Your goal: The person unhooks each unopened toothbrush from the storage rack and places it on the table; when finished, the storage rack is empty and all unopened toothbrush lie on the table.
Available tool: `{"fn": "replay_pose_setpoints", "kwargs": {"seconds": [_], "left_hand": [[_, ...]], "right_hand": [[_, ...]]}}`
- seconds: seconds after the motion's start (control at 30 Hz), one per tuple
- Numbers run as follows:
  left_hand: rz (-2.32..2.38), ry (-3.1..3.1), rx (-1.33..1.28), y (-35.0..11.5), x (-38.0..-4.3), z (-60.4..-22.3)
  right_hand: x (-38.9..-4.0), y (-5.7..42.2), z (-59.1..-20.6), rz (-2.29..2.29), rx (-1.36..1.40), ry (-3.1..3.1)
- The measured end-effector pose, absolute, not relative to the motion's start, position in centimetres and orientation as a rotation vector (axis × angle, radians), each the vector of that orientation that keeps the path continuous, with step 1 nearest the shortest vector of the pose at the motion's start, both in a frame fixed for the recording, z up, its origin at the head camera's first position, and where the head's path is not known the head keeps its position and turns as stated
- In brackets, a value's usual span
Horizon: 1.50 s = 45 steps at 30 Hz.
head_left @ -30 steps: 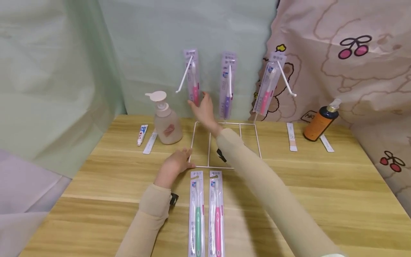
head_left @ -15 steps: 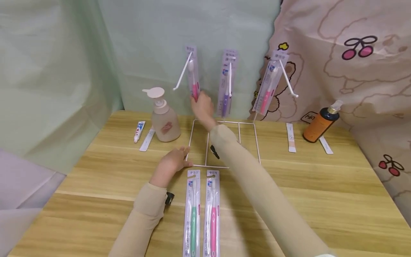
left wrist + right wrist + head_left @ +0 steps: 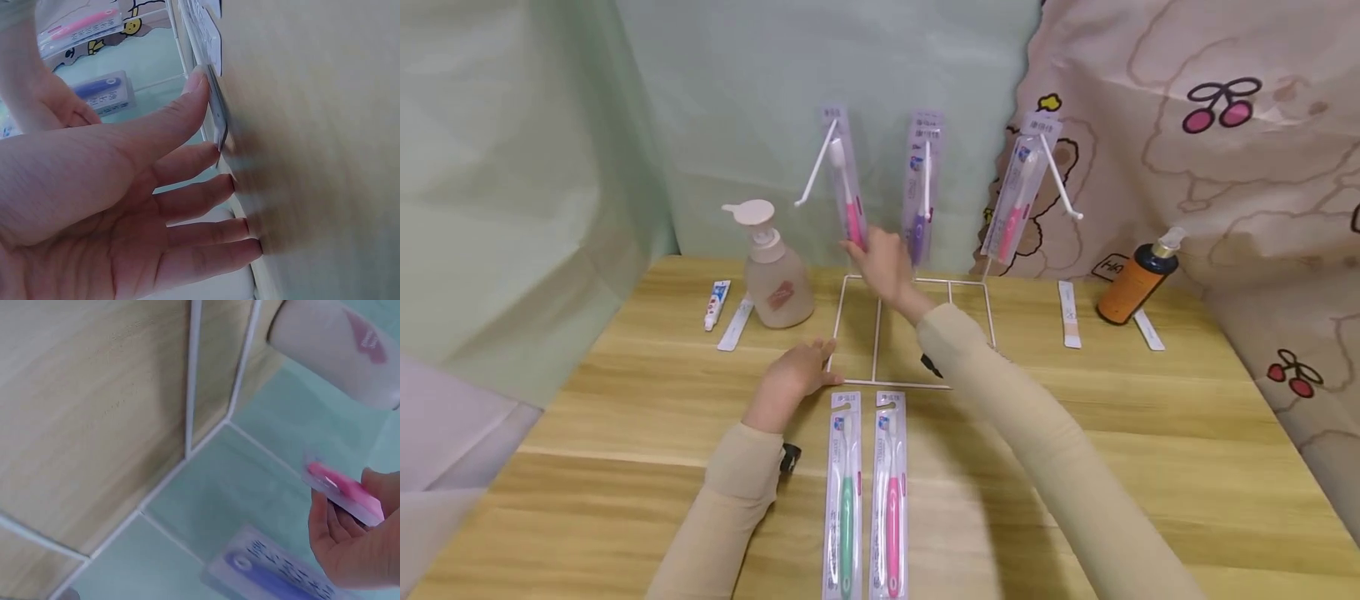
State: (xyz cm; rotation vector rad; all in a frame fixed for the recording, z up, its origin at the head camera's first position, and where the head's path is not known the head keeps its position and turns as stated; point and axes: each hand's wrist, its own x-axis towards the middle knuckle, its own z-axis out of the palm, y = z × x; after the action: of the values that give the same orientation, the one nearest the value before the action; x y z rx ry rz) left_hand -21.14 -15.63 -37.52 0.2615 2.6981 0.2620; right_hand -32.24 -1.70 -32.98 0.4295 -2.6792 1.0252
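A pink toothbrush in a clear, glossy blister pack hung from the left prong of the white wire rack — its lower end pinched by the right hand. The left hand, fingers loosely extended, rested fingertips on the wood-grained worktop at the rack's near left corner. A slim, flat green toothbrush pack lay before the rack; a rounded, frosted pump bottle stood left of it.

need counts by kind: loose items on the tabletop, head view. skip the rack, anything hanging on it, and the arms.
Toothbrush packs: 2
Bottles: 2
Toothpaste tube: 1
Slim white packets: 3
Total: 8
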Motion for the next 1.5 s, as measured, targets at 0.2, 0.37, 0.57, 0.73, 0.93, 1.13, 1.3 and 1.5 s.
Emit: {"fn": "replay_pose_setpoints", "kwargs": {"seconds": [0.2, 0.37, 0.57, 0.73, 0.93, 1.13, 1.3, 1.5], "left_hand": [[0.258, 2.702, 0.272, -15.7, -21.5, -37.3], [0.249, 2.682, 0.283, -15.7, -21.4, -37.5], [0.276, 2.677, 0.269, -15.6, -21.5, -37.6], [0.297, 2.671, 0.271, -15.5, -21.7, -37.5], [0.314, 2.681, 0.295, -15.5, -21.4, -37.5], [0.303, 2.681, 0.302, -16.0, -21.0, -37.7], [0.302, 2.708, 0.314, -16.1, -21.0, -37.7], [0.322, 2.707, 0.298, -16.0, -20.8, -37.7]], "right_hand": [[-30.1, -0.3, -31.2, 0.858, 0.502, -2.817], [-27.9, 0.7, -31.2, 0.781, 0.582, -2.854], [-26.1, 2.4, -31.1, 0.612, 0.672, -2.807], [-25.2, 3.9, -30.6, 0.471, 0.714, -2.786], [-23.7, 5.5, -30.1, 0.477, 0.817, -2.761], [-21.9, 6.3, -30.2, 0.629, 0.969, -2.63], [-20.4, 6.4, -30.5, 0.878, 1.056, -2.603], [-18.1, 6.1, -31.2, 1.142, 1.103, -2.638]]}}
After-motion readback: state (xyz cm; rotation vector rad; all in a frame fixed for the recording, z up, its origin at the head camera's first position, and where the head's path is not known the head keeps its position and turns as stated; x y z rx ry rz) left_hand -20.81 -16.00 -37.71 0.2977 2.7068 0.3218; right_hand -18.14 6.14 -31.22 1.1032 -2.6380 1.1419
